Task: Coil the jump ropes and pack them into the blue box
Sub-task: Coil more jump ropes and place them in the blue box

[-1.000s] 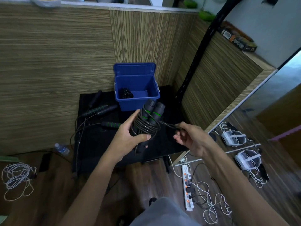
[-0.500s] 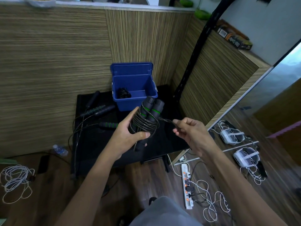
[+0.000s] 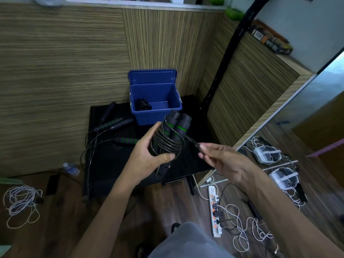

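Fingers of the left hand point(image 3: 149, 157) are curling round a coiled jump rope point(image 3: 168, 144), its two handles point(image 3: 176, 125) side by side and tilted up above the black tabletop point(image 3: 111, 164). The right hand point(image 3: 223, 161) is pinching the rope's loose end point(image 3: 195, 145) just beside the coil. Behind, the blue box point(image 3: 156, 112) is standing open, another coiled rope point(image 3: 142, 105) lying inside. More ropes point(image 3: 115, 123) are sprawling on the tabletop's left

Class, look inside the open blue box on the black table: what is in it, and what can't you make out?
Inside the blue box, one dark coiled jump rope lies at its left side; beside it the floor shows bare blue. The near wall hides the bottom's front strip, so anything there is unseen.
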